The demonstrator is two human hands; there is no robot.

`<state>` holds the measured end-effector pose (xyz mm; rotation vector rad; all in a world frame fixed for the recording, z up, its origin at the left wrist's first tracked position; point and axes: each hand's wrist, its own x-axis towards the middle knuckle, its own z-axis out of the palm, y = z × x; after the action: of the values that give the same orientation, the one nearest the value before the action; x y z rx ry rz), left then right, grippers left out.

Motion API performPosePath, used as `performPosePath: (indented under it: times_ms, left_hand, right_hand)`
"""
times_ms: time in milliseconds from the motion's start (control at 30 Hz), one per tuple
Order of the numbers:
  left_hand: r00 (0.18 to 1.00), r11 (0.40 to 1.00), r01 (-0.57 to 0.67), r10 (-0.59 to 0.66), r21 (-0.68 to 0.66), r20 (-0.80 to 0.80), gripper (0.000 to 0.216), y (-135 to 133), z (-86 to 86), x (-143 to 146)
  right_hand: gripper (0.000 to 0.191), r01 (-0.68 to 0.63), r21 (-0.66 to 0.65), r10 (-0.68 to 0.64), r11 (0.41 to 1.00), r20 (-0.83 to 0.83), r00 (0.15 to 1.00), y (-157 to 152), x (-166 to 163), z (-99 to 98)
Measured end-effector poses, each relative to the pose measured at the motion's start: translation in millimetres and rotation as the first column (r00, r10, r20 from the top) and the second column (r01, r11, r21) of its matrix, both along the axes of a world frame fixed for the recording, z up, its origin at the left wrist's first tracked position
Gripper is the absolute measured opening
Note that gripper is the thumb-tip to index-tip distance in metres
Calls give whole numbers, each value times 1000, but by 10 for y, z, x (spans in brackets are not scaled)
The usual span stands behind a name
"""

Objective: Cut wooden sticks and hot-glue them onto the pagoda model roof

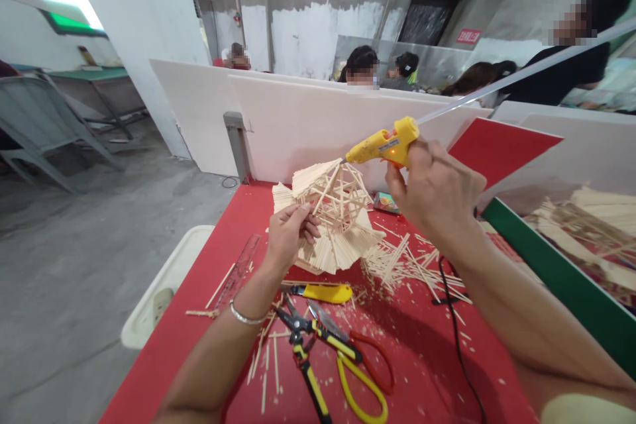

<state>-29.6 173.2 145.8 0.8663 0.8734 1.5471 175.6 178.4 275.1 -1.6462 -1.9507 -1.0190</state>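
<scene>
Stick model (342, 242) stands on red table (412, 361). Left hand (292, 230), at model's near left: fingers curled, thumb and forefinger pinching a thin stick (327, 192) of its frame. Right hand (437, 187), above right of model: wrapped round yellow glue gun (382, 145), nozzle at model's peak.

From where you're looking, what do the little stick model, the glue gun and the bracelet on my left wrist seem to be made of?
Stick model: likely bare wood or bamboo, going by its pale, unpainted matte strips. Glue gun: probably plastic, with a smooth, bright yellow shell. Bracelet: perhaps metal, as it looks silvery, but too small to be sure.
</scene>
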Motion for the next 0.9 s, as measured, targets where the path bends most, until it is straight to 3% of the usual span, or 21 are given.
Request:
performPosePath:
  times_ms: [900]
  left_hand:
    - [998,1000,23,-24,14,59,38,6,-20,13]
  right_hand:
    - [49,-13,31,13,999,-6,1000,14,12,-5]
